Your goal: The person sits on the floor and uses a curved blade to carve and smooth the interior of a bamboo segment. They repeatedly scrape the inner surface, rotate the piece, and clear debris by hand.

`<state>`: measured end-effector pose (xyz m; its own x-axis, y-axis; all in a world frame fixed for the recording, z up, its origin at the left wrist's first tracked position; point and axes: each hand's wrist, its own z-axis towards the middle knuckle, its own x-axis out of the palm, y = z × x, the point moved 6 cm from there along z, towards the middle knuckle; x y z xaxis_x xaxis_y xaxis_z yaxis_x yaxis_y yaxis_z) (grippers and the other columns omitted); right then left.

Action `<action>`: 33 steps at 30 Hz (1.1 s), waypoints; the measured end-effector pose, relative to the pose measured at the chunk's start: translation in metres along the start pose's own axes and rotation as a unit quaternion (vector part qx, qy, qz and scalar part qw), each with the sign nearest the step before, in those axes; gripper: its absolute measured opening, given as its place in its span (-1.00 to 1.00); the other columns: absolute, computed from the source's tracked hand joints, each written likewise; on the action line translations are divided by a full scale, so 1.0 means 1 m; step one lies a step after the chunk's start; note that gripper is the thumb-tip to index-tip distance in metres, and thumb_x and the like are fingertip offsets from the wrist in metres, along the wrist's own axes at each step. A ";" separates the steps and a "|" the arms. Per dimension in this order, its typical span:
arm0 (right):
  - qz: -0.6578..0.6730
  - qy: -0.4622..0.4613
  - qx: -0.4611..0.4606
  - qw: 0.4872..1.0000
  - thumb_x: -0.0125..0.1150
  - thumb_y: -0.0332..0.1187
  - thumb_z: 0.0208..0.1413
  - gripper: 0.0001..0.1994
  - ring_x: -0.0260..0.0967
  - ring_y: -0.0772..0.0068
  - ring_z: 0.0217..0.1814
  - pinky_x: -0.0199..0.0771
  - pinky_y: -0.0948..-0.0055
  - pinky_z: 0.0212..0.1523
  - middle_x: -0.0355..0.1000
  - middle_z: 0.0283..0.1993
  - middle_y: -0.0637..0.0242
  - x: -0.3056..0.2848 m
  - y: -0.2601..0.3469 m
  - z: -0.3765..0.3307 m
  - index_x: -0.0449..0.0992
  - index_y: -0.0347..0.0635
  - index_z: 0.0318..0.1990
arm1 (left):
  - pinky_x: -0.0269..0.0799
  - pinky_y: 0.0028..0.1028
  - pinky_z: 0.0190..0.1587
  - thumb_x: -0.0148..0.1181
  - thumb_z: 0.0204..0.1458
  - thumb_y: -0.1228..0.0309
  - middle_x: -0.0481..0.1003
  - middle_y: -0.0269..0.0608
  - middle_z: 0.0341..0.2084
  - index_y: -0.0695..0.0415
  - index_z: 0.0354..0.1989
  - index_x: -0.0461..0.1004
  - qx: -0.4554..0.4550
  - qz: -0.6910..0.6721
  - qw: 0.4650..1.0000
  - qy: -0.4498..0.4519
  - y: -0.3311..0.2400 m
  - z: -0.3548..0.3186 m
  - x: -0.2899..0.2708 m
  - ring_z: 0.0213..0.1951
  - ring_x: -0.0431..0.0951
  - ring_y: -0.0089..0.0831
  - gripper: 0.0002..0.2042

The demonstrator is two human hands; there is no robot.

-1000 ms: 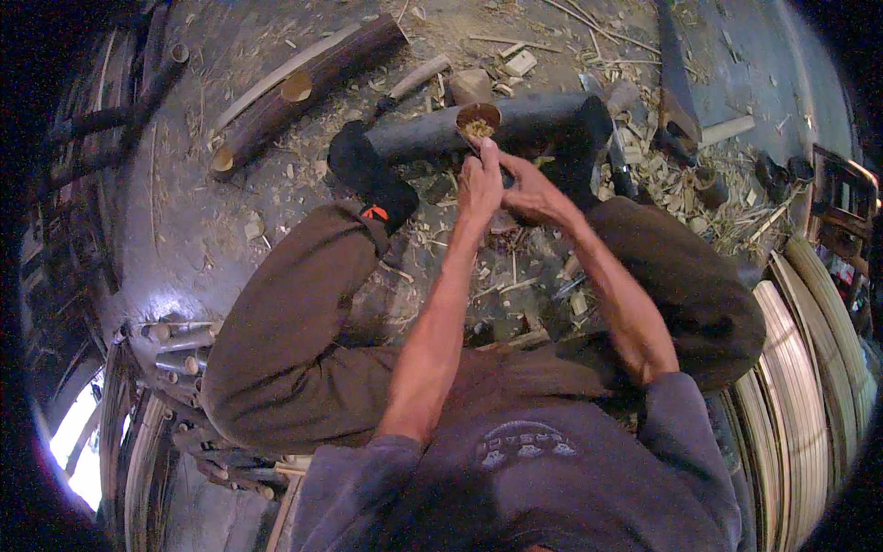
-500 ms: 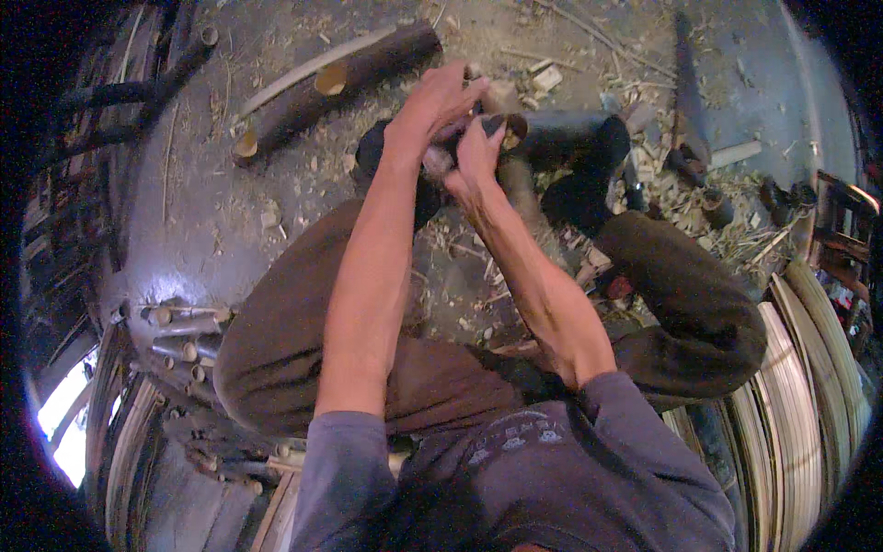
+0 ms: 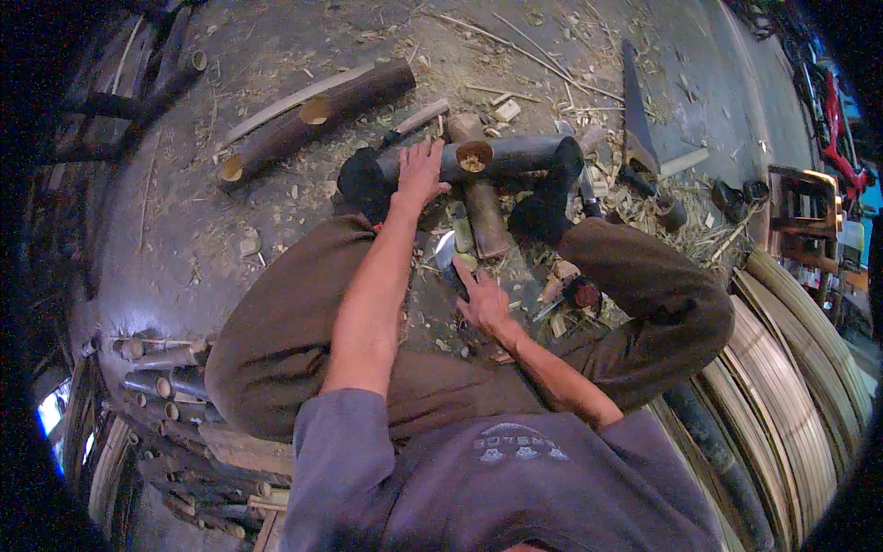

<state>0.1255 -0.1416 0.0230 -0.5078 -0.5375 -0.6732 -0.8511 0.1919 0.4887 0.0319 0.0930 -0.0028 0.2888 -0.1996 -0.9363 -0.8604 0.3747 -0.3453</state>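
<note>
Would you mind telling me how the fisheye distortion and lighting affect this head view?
Head view: a black vignette rings the picture; the bamboo strips at right bow toward the rim; soft, even light on the left hand and dark bamboo pole; the right hand is slightly soft; bright blue patches glare at both edges.

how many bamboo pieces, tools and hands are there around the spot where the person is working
Bamboo poles by the feet: 2, the dark pole under the left hand and a brown piece crossing beneath it
Bamboo log lying apart on the floor: 1
Blade: 1, at the right hand
Hands: 2
Total: 6
</note>
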 end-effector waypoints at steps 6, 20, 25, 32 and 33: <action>-0.145 -0.028 -0.078 0.986 0.17 -0.34 -0.06 -0.20 0.34 -0.07 -0.03 0.35 0.00 -0.09 0.31 -0.01 -0.06 0.033 -0.005 -0.001 -0.08 0.17 0.37 | 0.06 -0.04 0.19 0.51 -0.45 0.23 0.29 -0.14 0.00 0.08 0.15 0.16 0.004 0.029 0.999 -0.030 -0.002 -0.003 0.003 0.09 0.25 -0.14 -0.12; -0.232 0.004 -0.087 0.969 0.08 -0.45 -0.01 -0.26 0.25 -0.06 0.08 0.43 0.09 -0.06 0.20 0.09 0.01 0.051 -0.003 0.014 -0.05 0.07 0.36 | 0.09 0.01 0.15 0.50 -0.45 0.22 0.34 -0.13 -0.04 0.09 0.11 0.21 -0.010 0.054 0.998 -0.040 0.004 -0.001 0.004 0.06 0.29 -0.13 -0.17; -0.294 -0.012 -0.109 0.949 0.17 -0.39 -0.02 -0.20 0.24 -0.10 0.10 0.43 0.07 -0.06 0.19 0.12 -0.01 0.046 -0.003 0.009 -0.10 0.14 0.37 | 0.05 -0.03 0.20 0.49 -0.44 0.29 0.33 -0.08 -0.02 0.10 0.08 0.22 -0.016 0.022 0.997 -0.075 -0.009 -0.008 -0.003 0.10 0.27 -0.13 -0.21; -0.284 0.118 -0.063 0.950 0.14 -0.28 0.03 -0.17 0.29 -0.27 0.03 0.41 -0.04 -0.05 0.21 0.13 -0.11 0.038 0.006 0.003 -0.25 0.35 0.38 | 0.02 -0.04 0.22 0.48 -0.42 0.30 0.34 -0.14 -0.01 0.06 0.08 0.24 -0.039 0.022 0.994 -0.095 -0.005 -0.013 -0.001 0.11 0.26 -0.17 -0.23; -0.247 0.136 -0.065 0.957 0.11 -0.27 0.05 -0.19 0.31 -0.30 -0.01 0.39 -0.07 -0.04 0.23 0.10 -0.13 0.027 0.015 -0.003 -0.25 0.35 0.38 | 0.02 -0.04 0.21 0.48 -0.42 0.30 0.33 -0.15 -0.01 0.05 0.08 0.24 -0.037 0.011 0.995 -0.094 -0.008 -0.013 0.001 0.11 0.26 -0.18 -0.23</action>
<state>0.0990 -0.1555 0.0134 0.0208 -0.7332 -0.6797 -0.9456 -0.2352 0.2248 0.0331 0.0778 -0.0003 0.3360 -0.0165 -0.9417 -0.8945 0.3074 -0.3246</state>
